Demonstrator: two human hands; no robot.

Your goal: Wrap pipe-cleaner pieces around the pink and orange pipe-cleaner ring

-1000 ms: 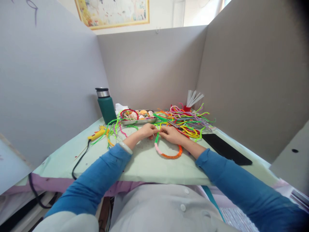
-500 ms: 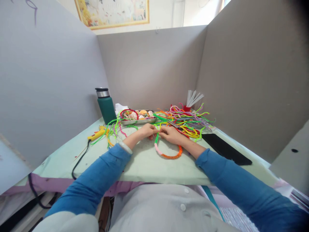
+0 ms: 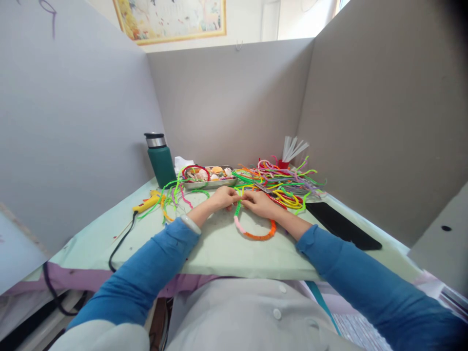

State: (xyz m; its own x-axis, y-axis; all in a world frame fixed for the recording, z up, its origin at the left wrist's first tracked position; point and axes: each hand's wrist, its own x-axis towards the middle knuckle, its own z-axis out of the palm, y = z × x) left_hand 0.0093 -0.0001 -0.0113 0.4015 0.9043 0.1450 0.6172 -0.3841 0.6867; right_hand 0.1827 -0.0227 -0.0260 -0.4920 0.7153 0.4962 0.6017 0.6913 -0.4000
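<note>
A ring wrapped in pipe cleaners (image 3: 259,238) hangs below my hands, its visible arc running from green through pink to orange. My left hand (image 3: 224,197) pinches at the green end of the ring, fingertips together. Close against it, my right hand (image 3: 258,202) is closed on the same green part. A yellow-green pipe cleaner (image 3: 238,190) shows between the fingertips. The upper right of the ring is hidden behind my right hand and wrist.
A heap of coloured pipe cleaners (image 3: 281,178) lies behind my right hand, with scissors (image 3: 265,189) on it. A metal tray (image 3: 210,185) holds decorations. Left are a green bottle (image 3: 161,163) and a yellow glue gun (image 3: 146,202) with its cord. A black slab (image 3: 341,226) lies right.
The fingers of my left hand have shifted very slightly at the green end. The ring and everything else stay in place.
</note>
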